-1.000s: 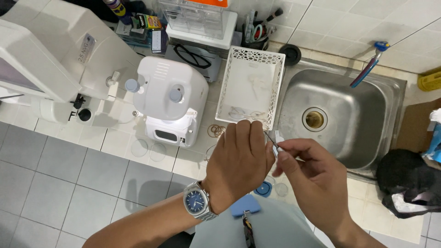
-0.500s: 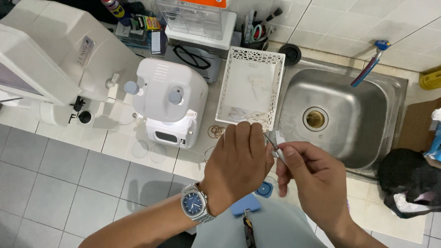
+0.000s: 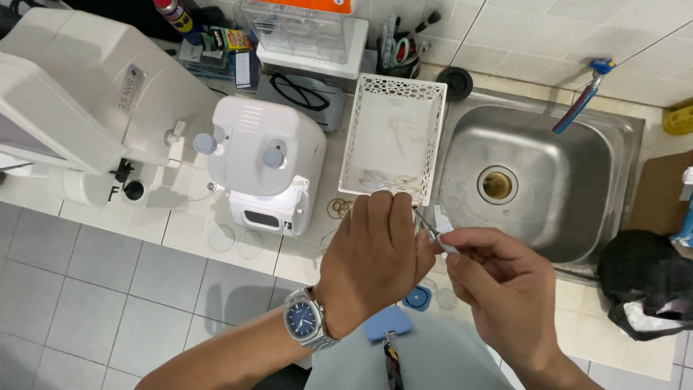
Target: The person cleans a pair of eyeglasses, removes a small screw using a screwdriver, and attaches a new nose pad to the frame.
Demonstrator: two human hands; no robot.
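Observation:
My left hand [image 3: 375, 260], with a blue-faced steel watch [image 3: 304, 319] on its wrist, is curled knuckles-up in front of my chest; what its fingers pinch is hidden beneath it. My right hand [image 3: 505, 289] meets it from the right. Its thumb and forefinger hold a thin metal tool with a white grip [image 3: 435, 231], whose tip points toward the left fingertips. Both hands hover over the counter edge just in front of the white perforated tray [image 3: 432, 137].
A small white machine [image 3: 267, 166] stands left of the tray, with a larger white device [image 3: 72, 87] beyond it. Right of the tray lie a steel sink [image 3: 577, 209] and a blue-handled tap [image 3: 577, 97]. Clear round lenses [image 3: 238, 240] lie on the counter. A black bag [image 3: 642, 282] sits at the right.
Both hands stay pressed together in nearly the same spot; the right hand has shifted only slightly on the tool.

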